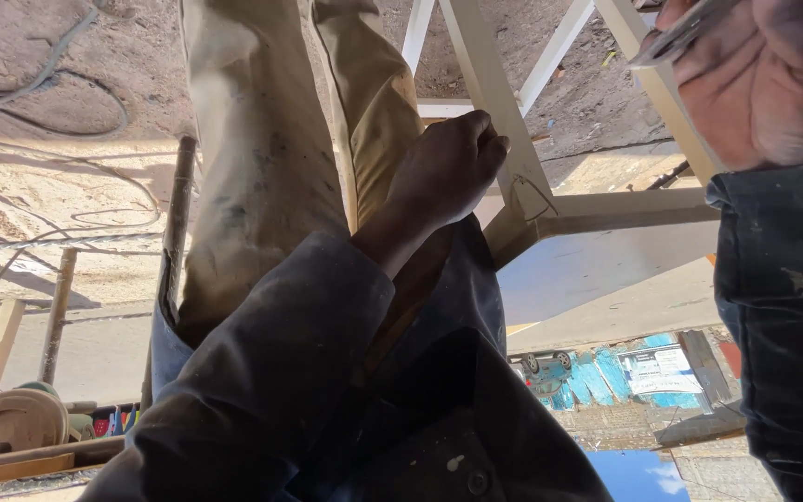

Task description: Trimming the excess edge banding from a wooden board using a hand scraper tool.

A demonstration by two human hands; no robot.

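Head view: left hand (448,172) fisted against white frame (504,112).

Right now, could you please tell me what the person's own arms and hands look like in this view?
The left hand is bare, with no glove or ring showing. Its arm wears a dark, loose sleeve, dusty and flecked with pale paint spots. The right hand is bare too, seen close at the frame's top corner; below it is a dark denim sleeve with small pale specks. No watch or cables show.
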